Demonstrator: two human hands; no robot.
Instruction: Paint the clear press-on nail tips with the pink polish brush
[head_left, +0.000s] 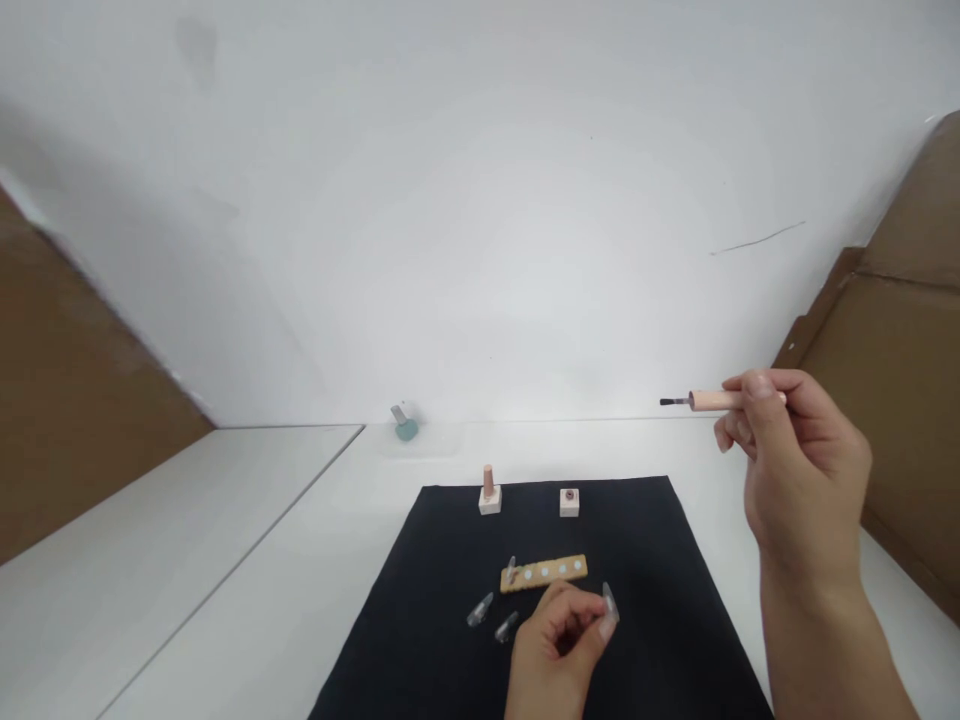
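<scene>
Thumb and finger of the left hand (559, 645) are closed in a pinching grip on a clear nail tip (610, 603), which is held above the black cloth (420, 600). By the right hand's grip (806, 455), a pink-handled brush (716, 400) is pinched, its dark bristles pointed leftward, well apart from the nail tip. Painting is judged to be the step in hand; for brush and tip to be brought together, a steady pinch and a light, level stroke would be needed. Near the left hand, a tan strip (559, 571) with white dots is laid, another tip propped at its left end; two loose tips (480, 609) are set nearby. Farther out, an uncapped bottle (569, 503) and a capped bottle (490, 497) are stood near the cloth's far edge; beyond it, on the white worktop (285, 600), a green bottle (406, 429) is tilted.
</scene>
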